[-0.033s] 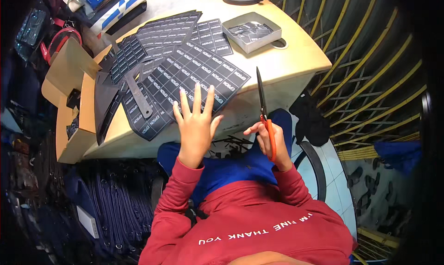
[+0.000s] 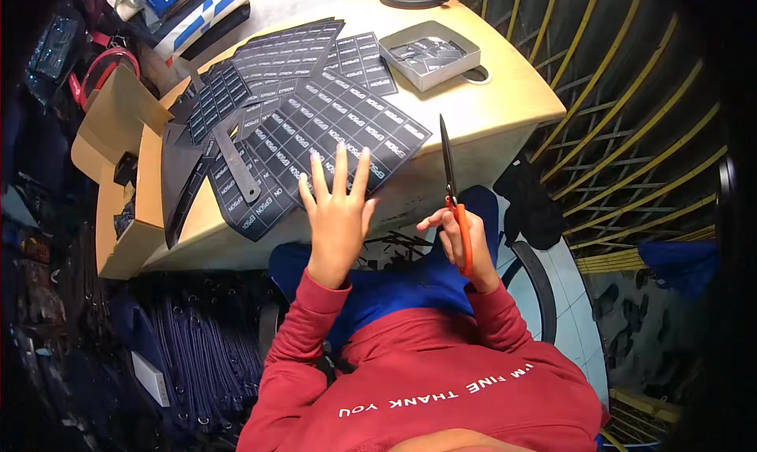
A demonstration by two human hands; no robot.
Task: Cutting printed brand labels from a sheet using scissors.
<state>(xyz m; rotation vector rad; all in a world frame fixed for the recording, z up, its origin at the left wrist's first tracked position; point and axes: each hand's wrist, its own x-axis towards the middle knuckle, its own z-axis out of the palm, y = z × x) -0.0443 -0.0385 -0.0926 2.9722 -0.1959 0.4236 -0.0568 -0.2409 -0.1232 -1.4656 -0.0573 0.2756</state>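
My left hand (image 2: 337, 219) lies with its fingers spread on the near edge of a black sheet (image 2: 355, 117) printed with a grid of white-lettered labels. The sheet's near right corner juts past the desk edge. In my right hand (image 2: 479, 251) is a pair of scissors (image 2: 462, 230) with orange handles, its long dark blades pointing up and away, just right of the sheet. The blades look nearly together and apart from the sheet. A grey metal ruler (image 2: 235, 164) with a hole in its end rests on the sheets at the left.
More printed black sheets (image 2: 288, 50) overlap across the wooden desk (image 2: 505, 97). A shallow grey box (image 2: 441, 78) of small black pieces stands at the back right. An open cardboard box (image 2: 150, 188) abuts the left side. Yellow-barred folding gates (image 2: 623, 113) stand at right.
My left hand and the sheet under it have shifted slightly to the right. The scissors in my right hand have barely moved.
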